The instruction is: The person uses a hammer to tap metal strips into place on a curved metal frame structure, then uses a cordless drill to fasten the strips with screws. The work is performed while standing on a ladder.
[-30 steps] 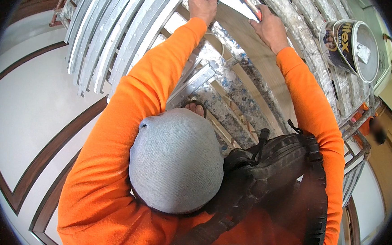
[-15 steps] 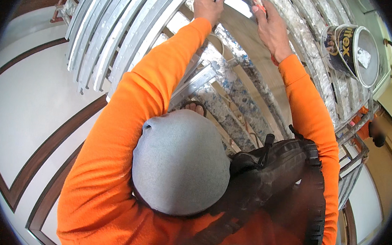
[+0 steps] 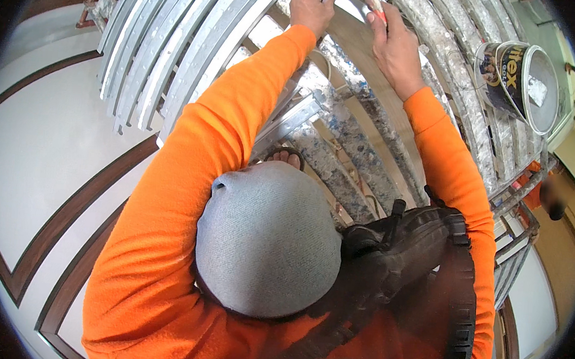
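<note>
My left hand (image 3: pixel 312 10) is closed near the top edge, beside the end of a bright metal strip (image 3: pixel 352 6); what its fingers pinch is too small to make out. To its right, my right hand (image 3: pixel 396 54) grips a slim red-and-white tool (image 3: pixel 375 5), whose far end runs up to the picture's edge. Both arms reach forward in orange sleeves. Left of my left hand lie several long silvery metal channels (image 3: pixel 196 62), side by side. A shorter metal piece (image 3: pixel 294 117) rests on the planks below my hands.
Paint-spattered planks (image 3: pixel 353 134) with gaps between them form the platform. A black-and-white bucket (image 3: pixel 512 81) stands at the right. Scaffold pipes (image 3: pixel 521 184) edge that side, with a person in orange (image 3: pixel 532 194) beyond. My sandalled foot (image 3: pixel 285 157) shows ahead of my grey-covered knee (image 3: pixel 267 237).
My right hand has shifted slightly left and down, with its fingers bent further round the red-and-white tool. My left hand stays almost in place, still closed.
</note>
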The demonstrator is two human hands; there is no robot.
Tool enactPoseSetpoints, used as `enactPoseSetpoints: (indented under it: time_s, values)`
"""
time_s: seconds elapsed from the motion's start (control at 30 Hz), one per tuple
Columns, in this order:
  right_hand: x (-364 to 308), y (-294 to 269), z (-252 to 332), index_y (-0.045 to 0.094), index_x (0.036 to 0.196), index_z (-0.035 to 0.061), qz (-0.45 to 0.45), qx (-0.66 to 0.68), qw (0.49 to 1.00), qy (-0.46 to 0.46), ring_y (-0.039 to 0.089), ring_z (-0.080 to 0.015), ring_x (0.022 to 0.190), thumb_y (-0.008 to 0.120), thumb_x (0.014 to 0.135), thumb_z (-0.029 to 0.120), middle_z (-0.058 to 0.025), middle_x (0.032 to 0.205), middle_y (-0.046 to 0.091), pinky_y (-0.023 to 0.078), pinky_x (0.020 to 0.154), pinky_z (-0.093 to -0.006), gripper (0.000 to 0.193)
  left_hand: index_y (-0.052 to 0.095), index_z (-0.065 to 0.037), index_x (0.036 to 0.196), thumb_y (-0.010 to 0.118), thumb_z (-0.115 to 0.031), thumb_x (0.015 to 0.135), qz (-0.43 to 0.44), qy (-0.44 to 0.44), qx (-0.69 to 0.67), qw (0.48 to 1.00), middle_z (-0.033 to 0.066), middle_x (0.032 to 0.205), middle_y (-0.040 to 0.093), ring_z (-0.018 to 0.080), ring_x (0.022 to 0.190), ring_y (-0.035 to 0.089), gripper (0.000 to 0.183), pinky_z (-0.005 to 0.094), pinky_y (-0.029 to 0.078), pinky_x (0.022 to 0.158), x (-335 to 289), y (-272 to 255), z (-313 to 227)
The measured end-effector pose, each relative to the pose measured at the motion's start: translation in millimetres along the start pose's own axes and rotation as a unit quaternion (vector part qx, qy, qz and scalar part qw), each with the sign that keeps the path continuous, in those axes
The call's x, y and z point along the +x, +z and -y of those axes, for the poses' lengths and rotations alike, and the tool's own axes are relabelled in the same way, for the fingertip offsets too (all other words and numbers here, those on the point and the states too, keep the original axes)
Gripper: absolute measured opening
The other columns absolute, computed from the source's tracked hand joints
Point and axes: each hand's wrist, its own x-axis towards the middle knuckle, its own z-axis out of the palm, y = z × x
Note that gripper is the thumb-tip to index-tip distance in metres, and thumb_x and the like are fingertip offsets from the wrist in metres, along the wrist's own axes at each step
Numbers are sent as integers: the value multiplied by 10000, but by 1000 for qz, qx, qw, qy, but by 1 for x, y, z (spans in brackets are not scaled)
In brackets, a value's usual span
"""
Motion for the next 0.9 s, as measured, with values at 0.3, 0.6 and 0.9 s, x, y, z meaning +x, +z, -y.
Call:
enactPoseSetpoints:
  time_s: [0.3,0.6,0.9]
  values:
    - [-4,-2,4,534,1297,82,55,-26,996,64,675,-497,801,546,1070,339,-271,867,695,519,686,-528,344,684,-48,938,689,-79,864,-33,14,1,999,164,1044,658,384,1048,606,81,459,486,944,-1,3,-1]
    - [0,-1,6,542,1302,85,41,-24,997,60,677,-508,801,549,1067,346,-281,824,682,515,688,-544,352,675,-42,905,698,-83,864,-26,13,4,1000,177,1038,658,391,1053,604,62,468,482,953,0,7,7]
    - [4,1,-7,500,1349,107,96,-41,993,51,653,-546,795,570,1040,263,-307,818,687,518,703,-596,353,687,-44,918,696,-91,871,-13,23,13,1000,182,1058,661,387,1071,603,67,463,482,960,2,4,1]
